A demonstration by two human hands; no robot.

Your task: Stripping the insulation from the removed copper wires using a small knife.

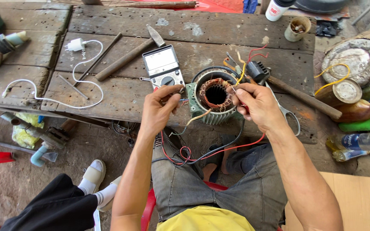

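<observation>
Left hand (pixel 161 109) pinched on a thin probe, right hand (pixel 253 105) pinching red lead, ribbed green motor stator (pixel 213 100) with copper windings, rough wooden table (pixel 219 30)

My left hand (pixel 161 109) is boxed in: the meter (pixel 163 68) sits right at twelve o'clock, the motor stator (pixel 215 96) at three. Bare planks (pixel 120 96) open at nine, up to the white cable (pixel 67 102). My right hand (pixel 255 105) has the wire cluster (pixel 253 68) at twelve and a hammer handle (pixel 305 98) at two. Red and black leads (pixel 193 154) hang across six.
</observation>
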